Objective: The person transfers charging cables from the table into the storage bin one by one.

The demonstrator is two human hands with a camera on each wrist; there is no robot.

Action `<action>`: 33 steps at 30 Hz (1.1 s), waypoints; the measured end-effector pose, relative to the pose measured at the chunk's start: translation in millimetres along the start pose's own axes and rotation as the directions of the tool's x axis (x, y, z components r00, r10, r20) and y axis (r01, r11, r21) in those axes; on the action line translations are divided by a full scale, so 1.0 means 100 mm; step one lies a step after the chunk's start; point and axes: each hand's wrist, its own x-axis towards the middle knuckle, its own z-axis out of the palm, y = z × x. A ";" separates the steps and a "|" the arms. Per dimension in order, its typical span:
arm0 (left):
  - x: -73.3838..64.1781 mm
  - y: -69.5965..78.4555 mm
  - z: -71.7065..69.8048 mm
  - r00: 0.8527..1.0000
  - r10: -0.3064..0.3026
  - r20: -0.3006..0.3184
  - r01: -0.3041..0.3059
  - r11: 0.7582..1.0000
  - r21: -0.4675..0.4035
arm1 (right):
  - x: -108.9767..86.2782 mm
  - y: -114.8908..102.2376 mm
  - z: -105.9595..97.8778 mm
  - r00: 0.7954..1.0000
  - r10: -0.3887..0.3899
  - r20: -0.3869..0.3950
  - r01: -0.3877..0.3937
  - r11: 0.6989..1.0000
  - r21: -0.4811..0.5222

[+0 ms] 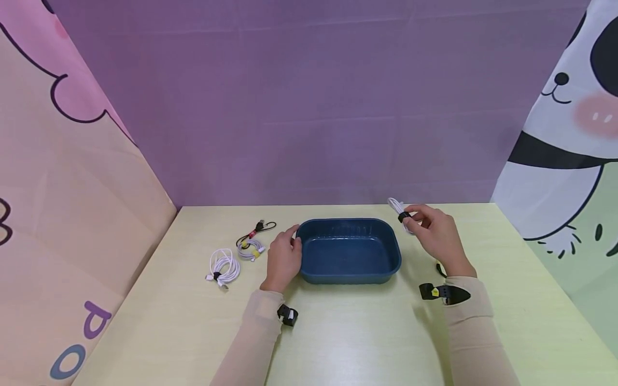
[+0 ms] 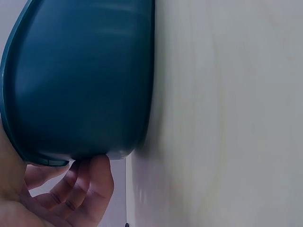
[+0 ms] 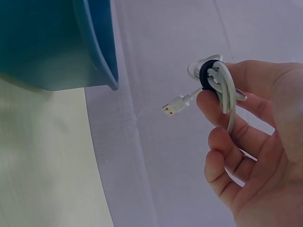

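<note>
A dark blue rectangular bin (image 1: 350, 253) stands on the table in the head view, its inside bare. My left hand (image 1: 284, 260) holds the bin's left end, and in the left wrist view its fingers (image 2: 97, 184) bend against the outer wall below the rim. Right of the bin, my right hand (image 1: 440, 236) pinches a coiled white USB cable (image 1: 396, 207) between thumb and fingers, raised above the table. The right wrist view shows a black tie (image 3: 206, 74) round that cable and its USB plug (image 3: 175, 106) hanging free.
Left of the bin lie a white cable coil (image 1: 226, 266), a grey-white coil with a yellow tie (image 1: 251, 250) and a black cable with a red tie (image 1: 260, 228). Something black (image 1: 440, 269) lies partly hidden behind my right wrist. A purple cloth (image 1: 309, 107) hangs behind the table.
</note>
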 end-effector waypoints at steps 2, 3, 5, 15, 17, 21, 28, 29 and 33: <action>0.00 0.00 0.00 1.000 0.003 -0.003 -0.003 1.000 0.005 | 0.00 0.00 0.00 1.000 -0.004 -0.001 0.004 1.000 -0.008; 0.00 0.00 0.00 1.000 0.004 -0.004 -0.004 1.000 0.008 | 0.00 0.00 0.01 1.000 -0.006 -0.002 0.006 1.000 -0.012; 0.00 0.00 0.00 1.000 0.002 -0.004 -0.002 1.000 0.011 | 0.00 0.00 0.01 1.000 -0.005 -0.001 0.005 1.000 -0.013; 0.01 0.00 0.01 1.000 -0.006 0.003 0.006 1.000 0.013 | 0.00 -0.02 0.03 1.000 -0.015 0.012 0.015 1.000 -0.005; 0.01 0.00 0.01 1.000 -0.005 0.002 0.005 1.000 0.011 | 0.00 -0.03 0.04 1.000 -0.019 0.013 0.019 1.000 -0.007; 0.01 0.00 0.01 1.000 -0.003 0.001 0.003 1.000 0.008 | 0.01 -0.03 0.07 1.000 -0.025 0.017 0.025 1.000 -0.008; 0.01 -0.02 0.01 1.000 0.009 -0.003 -0.009 1.000 0.017 | 0.01 -0.06 0.07 0.999 -0.033 0.029 0.033 0.999 -0.002; 0.01 -0.02 0.01 1.000 0.009 -0.002 -0.009 1.000 0.016 | 0.02 -0.06 0.07 0.999 -0.033 0.030 0.033 0.999 -0.003; 0.01 -0.02 0.01 1.000 0.006 -0.003 -0.006 1.000 0.015 | 0.01 -0.06 0.08 0.999 -0.031 0.027 0.031 0.999 -0.010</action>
